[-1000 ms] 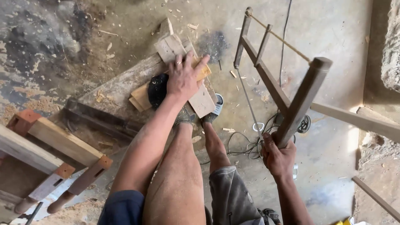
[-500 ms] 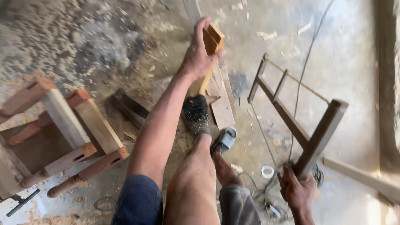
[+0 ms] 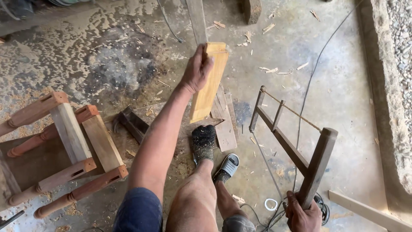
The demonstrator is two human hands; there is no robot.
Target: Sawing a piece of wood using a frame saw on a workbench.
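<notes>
Wood block [image 3: 209, 83] hangs tilted above the dusty floor [image 3: 343, 86], gripped at its top end by the left hand [image 3: 196, 68]. Right hand [image 3: 302, 215] is closed around the frame saw's [image 3: 296, 146] upright handle, near the foot [image 3: 203, 141].

Left hand [image 3: 196, 71] raised, arm extended, grip closed; right hand [image 3: 302, 215] low, grip clenched.

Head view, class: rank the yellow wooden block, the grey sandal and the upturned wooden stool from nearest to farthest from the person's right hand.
1. Grey sandal: on the floor, up and to the left of the right hand, which grips the frame saw.
2. Yellow wooden block: higher up, held in the left hand.
3. Upturned wooden stool: far left.
</notes>
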